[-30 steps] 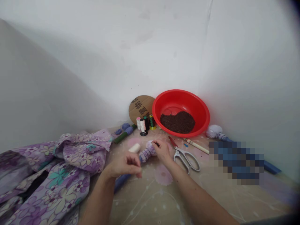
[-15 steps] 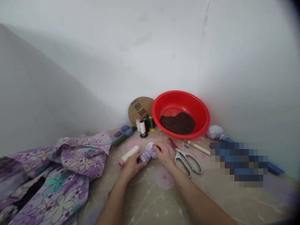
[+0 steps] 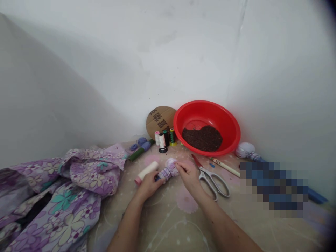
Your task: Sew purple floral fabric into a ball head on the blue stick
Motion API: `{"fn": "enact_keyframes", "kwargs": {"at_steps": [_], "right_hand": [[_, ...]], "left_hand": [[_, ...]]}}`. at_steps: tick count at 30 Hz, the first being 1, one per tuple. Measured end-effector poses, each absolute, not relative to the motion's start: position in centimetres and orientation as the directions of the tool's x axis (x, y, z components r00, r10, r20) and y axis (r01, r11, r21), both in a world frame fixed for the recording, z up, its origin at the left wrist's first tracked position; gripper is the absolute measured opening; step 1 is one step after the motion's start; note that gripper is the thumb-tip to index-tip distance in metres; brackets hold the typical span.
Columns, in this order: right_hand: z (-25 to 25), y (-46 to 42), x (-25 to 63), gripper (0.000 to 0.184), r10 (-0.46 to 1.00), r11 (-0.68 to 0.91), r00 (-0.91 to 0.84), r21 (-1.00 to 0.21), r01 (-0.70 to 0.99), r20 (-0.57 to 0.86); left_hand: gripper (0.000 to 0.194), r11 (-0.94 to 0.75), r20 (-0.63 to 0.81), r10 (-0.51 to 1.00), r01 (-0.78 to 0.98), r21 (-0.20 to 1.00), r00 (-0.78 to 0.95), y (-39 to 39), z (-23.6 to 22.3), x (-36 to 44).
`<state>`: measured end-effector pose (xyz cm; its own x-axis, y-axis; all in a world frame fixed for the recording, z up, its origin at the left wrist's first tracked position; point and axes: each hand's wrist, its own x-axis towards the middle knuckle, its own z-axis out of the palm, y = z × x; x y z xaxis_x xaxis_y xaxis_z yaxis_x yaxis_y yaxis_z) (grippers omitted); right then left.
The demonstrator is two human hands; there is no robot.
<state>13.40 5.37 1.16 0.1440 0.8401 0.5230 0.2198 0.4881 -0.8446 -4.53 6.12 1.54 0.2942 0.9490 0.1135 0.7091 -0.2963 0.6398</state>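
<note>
The left hand point(image 3: 149, 186), apart from it a second ago, now wrapped around the cream thread spool point(image 3: 146, 172)

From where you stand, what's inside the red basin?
The red plastic basin holds a heap of dark brown granular stuff. Red base shows beside it; whatever lies beneath the heap is covered.

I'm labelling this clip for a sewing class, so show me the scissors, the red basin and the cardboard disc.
Scissors point(image 3: 201, 171): head view, on the pivot.
Red basin point(image 3: 207, 104): head view, on the back rim.
Cardboard disc point(image 3: 160, 120): head view, on its printed face.
</note>
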Motion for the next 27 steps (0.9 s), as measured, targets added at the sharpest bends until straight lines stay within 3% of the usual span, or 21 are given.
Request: {"fn": "enact_keyframes", "kwargs": {"at_steps": [4,7,9,11,15,21,27], "right_hand": [[2.4,4.6,15.1,0.025,0.873,0.469,0.144,-0.883,0.012,0.466],[2.9,4.2,16.7,0.022,0.948,0.27,-0.114,-0.94,-0.207,0.297],[3.0,4.1,17.3,0.018,0.935,0.153,-0.273,-0.953,-0.262,0.225],[2.9,4.1,17.1,0.018,0.907,0.086,-0.384,-0.968,-0.235,0.173],[2.1,4.4,15.1,0.025,0.868,0.093,-0.479,-0.991,-0.101,0.13],[0.4,5.0,13.1,0.028,0.913,0.228,-0.373,-0.964,0.138,0.162],[-1.3,5.3,12.7,0.027,0.936,0.33,-0.24,-0.88,0.343,0.258]], "left_hand": [[0.036,-0.277,0.075,0.949,0.702,0.657,0.305,6.2,1.6,-4.7],[0.043,-0.274,0.09,0.95,0.661,0.699,0.298,6.2,1.5,-4.7],[0.054,-0.288,0.128,0.952,0.665,0.689,0.279,6.0,1.3,-4.6],[0.057,-0.286,0.153,0.957,0.7,0.654,0.248,5.8,1.2,-4.5],[0.036,-0.316,0.177,0.948,0.734,0.602,0.263,5.6,1.4,-4.5],[0.03,-0.357,0.171,0.932,0.718,0.598,0.321,6.1,1.3,-4.9],[0.043,-0.309,0.163,0.949,0.696,0.649,0.27,6.4,0.9,-5.0]]}}
